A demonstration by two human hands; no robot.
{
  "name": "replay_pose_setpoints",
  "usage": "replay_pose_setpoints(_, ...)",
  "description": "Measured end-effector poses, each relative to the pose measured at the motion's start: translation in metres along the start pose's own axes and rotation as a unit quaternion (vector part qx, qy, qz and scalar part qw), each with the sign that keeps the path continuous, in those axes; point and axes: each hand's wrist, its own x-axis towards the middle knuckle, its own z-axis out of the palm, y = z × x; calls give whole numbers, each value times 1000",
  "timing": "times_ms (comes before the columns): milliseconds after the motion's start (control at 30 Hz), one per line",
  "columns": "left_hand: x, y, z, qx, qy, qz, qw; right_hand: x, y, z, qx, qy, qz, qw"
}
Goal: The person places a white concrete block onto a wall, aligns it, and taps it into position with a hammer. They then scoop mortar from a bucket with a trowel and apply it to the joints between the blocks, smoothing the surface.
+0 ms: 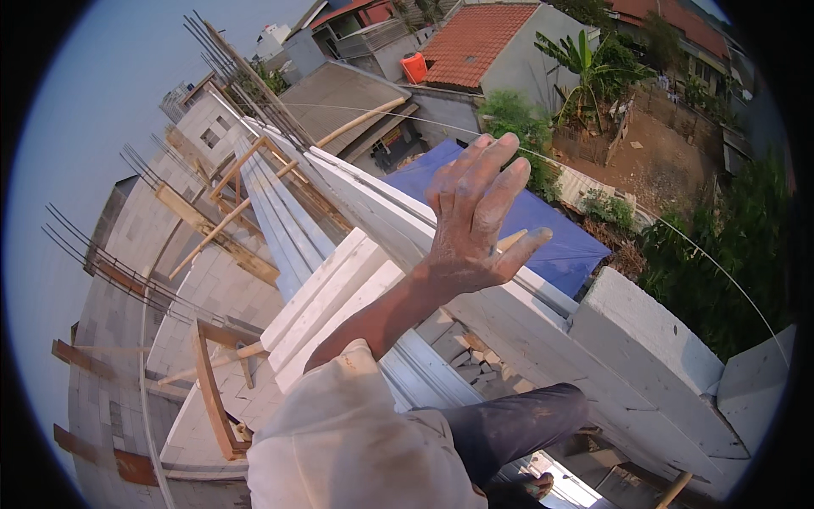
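Note:
My left hand (475, 216) is raised in the middle of the head view with its back toward me. Its dusty fingers are stretched out and the thumb stands apart; nothing is in it. Beyond it lies a blue tarpaulin (424, 170), lower down outside the wall. The hand appears over the long pale wall (381, 202), but I cannot tell whether it touches it. Next to my forearm are stacked white lightweight blocks (326, 276). Ribbed metal sheets (284, 216) run lengthwise beneath the stack. My right hand is not in view.
A large white block (649, 327) sits on the wall at right. Steel bars (246, 81) rise at the far end. Timber frames (212, 390) and poles stand at left. Block rubble (475, 356) lies below, beside my bent knee (521, 424). A thin line (678, 233) crosses the right.

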Motion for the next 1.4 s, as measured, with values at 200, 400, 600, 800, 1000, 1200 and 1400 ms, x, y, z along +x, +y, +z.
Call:
replay_pose_setpoints(200, 8, -18, -38, 71, -54, 3, 996, 0, 8, -25, -18, -5, 12, 1000)
replay_pose_setpoints(400, -29, 62, -45, -116, 191, 51, 973, -21, 26, -54, -58, 14, 58, 997)
replay_pose_setpoints(600, -115, 120, 36, -432, -238, -59, 868, -84, 122, -135, -123, 67, 186, 973)
replay_pose_setpoints(800, -197, 184, 65, -419, -534, -75, 731, -191, 171, -223, -255, 47, 353, 899)
replay_pose_setpoints(1000, -229, 246, 81, -340, -604, 77, 717, -243, 247, -207, -311, -12, 453, 835)
replay_pose_setpoints(1200, -248, 242, 88, -369, -563, 109, 731, -246, 268, -168, -314, 29, 465, 827)
replay_pose_setpoints(1400, -237, 236, 93, -378, -550, 110, 736, -199, 270, -130, -321, 28, 465, 824)
